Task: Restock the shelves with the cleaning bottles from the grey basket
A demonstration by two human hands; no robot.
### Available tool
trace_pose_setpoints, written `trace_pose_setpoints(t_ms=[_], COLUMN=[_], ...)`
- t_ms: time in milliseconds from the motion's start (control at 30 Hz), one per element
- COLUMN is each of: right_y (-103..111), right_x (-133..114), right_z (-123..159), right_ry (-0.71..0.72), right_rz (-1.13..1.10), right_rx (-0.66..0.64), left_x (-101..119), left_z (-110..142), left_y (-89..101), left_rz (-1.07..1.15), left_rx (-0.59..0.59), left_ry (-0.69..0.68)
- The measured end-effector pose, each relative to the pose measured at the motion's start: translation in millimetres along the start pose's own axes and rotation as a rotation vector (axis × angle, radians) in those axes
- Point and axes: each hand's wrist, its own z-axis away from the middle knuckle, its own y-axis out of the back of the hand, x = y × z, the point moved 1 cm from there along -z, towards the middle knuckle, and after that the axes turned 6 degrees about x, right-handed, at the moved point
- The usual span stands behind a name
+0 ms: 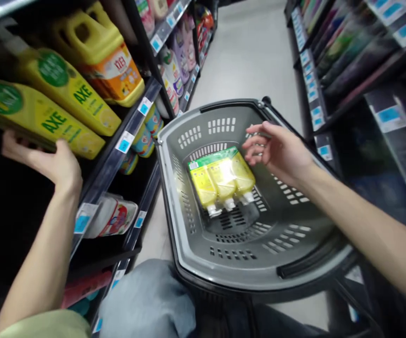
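At the left shelf, my left hand [49, 162] grips the nearest yellow AXE bottle [41, 115], with the thumb on its front and the fingers partly hidden along its side. A second AXE bottle [72, 91] stands right beside it. My right hand [273, 148] hovers over the grey shopping basket [210, 270], its fingers loosely curled and apart, holding nothing. Inside the basket lies a plastic-wrapped pack of three yellow bottles [222, 176] with a green top band and white caps. The pack is just left of my right fingertips.
Large yellow jugs [107, 56] stand behind the AXE bottles. A price-tagged shelf edge [132, 124] runs between the bottles and the basket. Lower down is a clear tub with a red label [118, 216]. Another shelf [361, 80] lines the right side of the aisle floor [248, 51].
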Motion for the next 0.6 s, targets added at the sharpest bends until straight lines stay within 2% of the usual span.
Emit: trace_pose_setpoints(t_ms=[33,67,100,200,300,367,433,533,600], right_y=[1,3,4,6,5,5,6,13,22], right_x=[3,6,9,19,24,24,25,34,44], right_z=[-1,-1,-2,-4,-5,-7,-10,-16,-21], right_ry=[-0.003,-0.013,-0.030,-0.094,-0.133,-0.144,-0.146,-0.145,-0.149], right_rz=[0.025,0.057,0.092,0.197,0.260,0.285,0.315,0.399,0.518], right_rx=[-0.003,-0.003,0.000,0.043,0.097,0.134,0.183,0.256,0.294], left_x=[11,23,35,75,122,156,186,220,229], left_z=[20,40,59,103,132,146,157,170,175], left_y=[1.1,-1.1,-6.7,-36.2,-66.9,-82.1,-96.4,-123.3,-144.5], left_rz=[-0.042,-0.061,-0.055,0.177,0.386,0.378,0.287,0.058,-0.093], left_rx=[0.093,0.103,0.038,-0.337,-0.845,-1.154,-1.388,-1.605,-1.614], left_ry=[-0.124,-0.212,-0.276,-0.462,-0.779,-1.020,-1.172,-1.249,-1.243])
